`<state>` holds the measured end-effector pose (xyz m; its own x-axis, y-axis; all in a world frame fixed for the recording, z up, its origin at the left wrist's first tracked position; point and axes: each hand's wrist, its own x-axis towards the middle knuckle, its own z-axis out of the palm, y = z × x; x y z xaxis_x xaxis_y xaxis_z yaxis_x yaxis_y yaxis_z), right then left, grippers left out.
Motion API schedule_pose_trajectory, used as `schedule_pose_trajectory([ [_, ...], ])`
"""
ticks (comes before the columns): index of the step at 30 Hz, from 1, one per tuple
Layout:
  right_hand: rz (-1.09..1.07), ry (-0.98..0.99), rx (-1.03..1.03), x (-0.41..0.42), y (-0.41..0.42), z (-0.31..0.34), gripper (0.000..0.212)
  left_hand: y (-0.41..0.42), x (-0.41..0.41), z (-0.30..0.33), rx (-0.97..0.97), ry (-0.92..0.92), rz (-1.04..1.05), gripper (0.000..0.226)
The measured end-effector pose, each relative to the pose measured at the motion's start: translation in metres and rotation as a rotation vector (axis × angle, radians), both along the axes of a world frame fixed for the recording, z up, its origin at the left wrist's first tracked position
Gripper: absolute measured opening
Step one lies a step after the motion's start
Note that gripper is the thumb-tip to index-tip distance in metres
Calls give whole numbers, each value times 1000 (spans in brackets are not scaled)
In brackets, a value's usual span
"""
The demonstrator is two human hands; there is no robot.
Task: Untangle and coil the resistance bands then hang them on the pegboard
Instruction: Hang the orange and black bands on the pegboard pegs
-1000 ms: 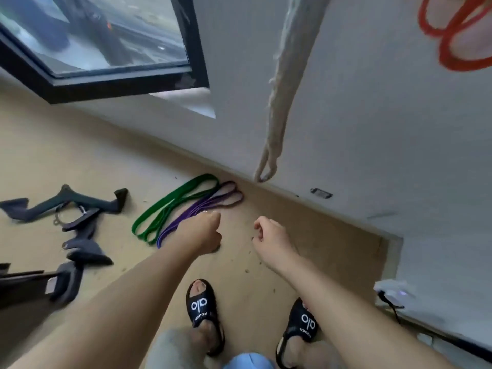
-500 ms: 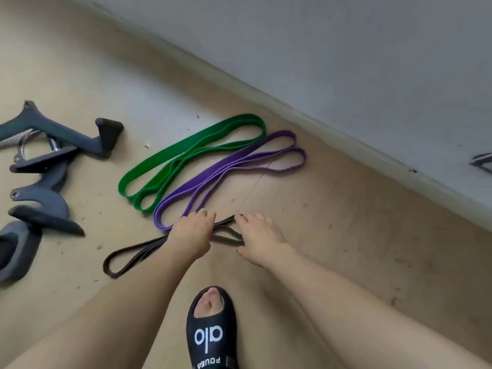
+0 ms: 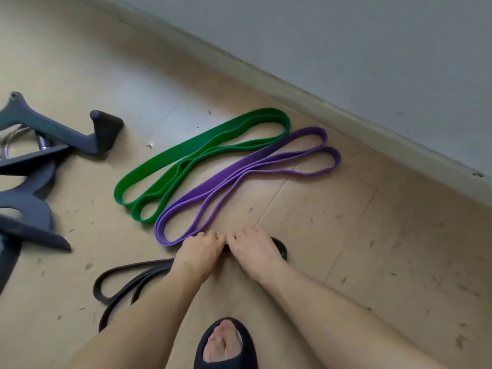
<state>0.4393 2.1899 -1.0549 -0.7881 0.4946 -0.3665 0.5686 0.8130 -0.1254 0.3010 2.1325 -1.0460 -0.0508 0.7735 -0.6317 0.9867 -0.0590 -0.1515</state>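
head cam: l hand (image 3: 200, 252) & r hand (image 3: 253, 249) both gripping black band (image 3: 125, 283) on floor (image 3: 346, 235)

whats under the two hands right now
The black band runs under both the left hand and right hand, showing on either side. Its middle stretch and the fingertips' hold on it are covered.

Beige scuffed floor (image 3: 372, 235) — pale grey wall (image 3: 346, 49), beige skirting board (image 3: 306, 94).
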Motion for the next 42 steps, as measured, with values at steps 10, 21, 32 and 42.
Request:
schedule_pose_trajectory([
  [10, -193, 196, -59, 84, 30, 142, 36, 49, 52, 137, 87, -240, 9, 37],
  [21, -578, 473, 93, 255, 53, 499, 39, 96, 195, 484, 371, -587, -24, 21],
  [32, -975, 603, 342, 413, 25, 798, 22, 121, 342, 777, 440, -734, -244, 22],
  [42, -1109, 720, 451, 491, 6, 930, 22, 140, 411, 925, 436, -992, -440, 22],
])
